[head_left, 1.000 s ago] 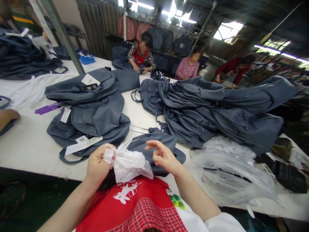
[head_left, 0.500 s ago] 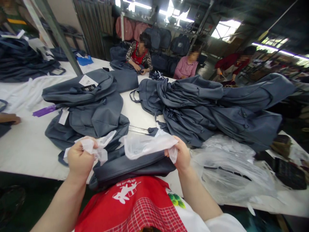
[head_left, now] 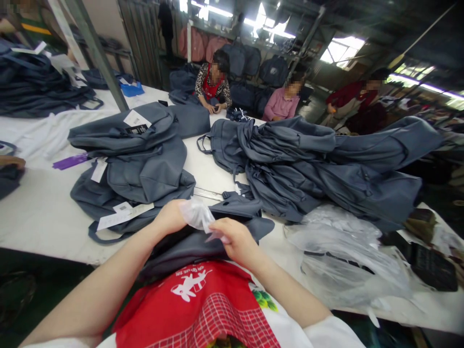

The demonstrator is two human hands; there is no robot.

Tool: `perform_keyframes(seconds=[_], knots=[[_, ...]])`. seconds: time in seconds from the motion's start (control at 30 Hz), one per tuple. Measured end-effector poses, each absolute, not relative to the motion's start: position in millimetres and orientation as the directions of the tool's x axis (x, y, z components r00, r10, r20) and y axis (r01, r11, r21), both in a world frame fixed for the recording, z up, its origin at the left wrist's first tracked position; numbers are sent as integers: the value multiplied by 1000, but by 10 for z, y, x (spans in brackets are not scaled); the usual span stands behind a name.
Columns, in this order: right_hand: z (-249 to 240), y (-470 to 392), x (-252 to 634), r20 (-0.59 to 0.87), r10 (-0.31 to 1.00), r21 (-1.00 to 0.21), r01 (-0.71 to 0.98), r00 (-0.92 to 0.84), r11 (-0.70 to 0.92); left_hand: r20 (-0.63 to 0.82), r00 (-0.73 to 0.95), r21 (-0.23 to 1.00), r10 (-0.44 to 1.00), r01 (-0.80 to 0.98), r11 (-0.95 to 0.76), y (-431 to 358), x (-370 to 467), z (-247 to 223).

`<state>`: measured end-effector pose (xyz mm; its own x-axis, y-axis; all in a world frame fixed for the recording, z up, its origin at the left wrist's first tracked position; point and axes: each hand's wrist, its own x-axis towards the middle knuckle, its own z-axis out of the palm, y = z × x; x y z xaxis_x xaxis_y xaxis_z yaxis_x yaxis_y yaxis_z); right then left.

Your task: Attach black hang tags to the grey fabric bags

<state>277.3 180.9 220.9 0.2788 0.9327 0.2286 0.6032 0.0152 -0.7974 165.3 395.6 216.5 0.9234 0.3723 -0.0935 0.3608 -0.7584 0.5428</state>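
My left hand [head_left: 172, 216] and my right hand [head_left: 235, 238] are close together above a dark blue-grey backpack [head_left: 181, 256] at the table's near edge. Between them is a crumpled, translucent plastic bag [head_left: 198, 215]. Fingers of both hands are closed on the plastic, the right pinching its lower end. The left fingertips are partly hidden behind the plastic. Just left of my hands lies a stack of blue-grey backpacks [head_left: 145, 169] with white paper tags [head_left: 125, 216] on it.
A large heap of blue-grey backpacks [head_left: 290, 159] covers the table's right side. Clear plastic bags [head_left: 344, 256] lie at the near right. A purple strip [head_left: 70, 161] is on the left, and a metal post [head_left: 96, 53] rises behind. Several people work across the table.
My hands have come together from wide apart, bringing the plastic into one bunch between them. White tags by my left forearm are now uncovered.
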Motion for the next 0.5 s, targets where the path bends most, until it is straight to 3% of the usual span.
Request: perform_keyframes(seconds=[0.1, 0.17, 0.23, 0.33, 0.37, 0.4, 0.5], knots=[[2000, 1849, 2703, -182, 982, -582, 800, 50, -148, 42, 829, 484, 557, 471, -738, 4175, 1733, 2228], [1905, 1878, 2726, -347, 937, -549, 819, -40, -168, 108, 783, 494, 612, 492, -717, 4262, 1745, 2260], [1893, 1942, 2775, -294, 955, -593, 788, -21, -165, 104, 789, 539, 606, 467, -701, 4297, 1744, 2265], [1982, 2184, 2836, 24, 987, -647, 755, 159, -105, 72, 817, 592, 572, 426, -684, 4265, 1749, 2248], [2006, 2311, 2847, 67, 980, -632, 768, 187, -103, 69, 826, 601, 560, 414, -684, 4241, 1752, 2246], [2014, 2456, 2854, 43, 983, -606, 786, 181, -118, 74, 834, 602, 547, 400, -691, 4215, 1754, 2250], [1907, 2913, 2850, -246, 967, -531, 827, 60, -186, 104, 854, 591, 511, 360, -722, 4154, 1744, 2290]])
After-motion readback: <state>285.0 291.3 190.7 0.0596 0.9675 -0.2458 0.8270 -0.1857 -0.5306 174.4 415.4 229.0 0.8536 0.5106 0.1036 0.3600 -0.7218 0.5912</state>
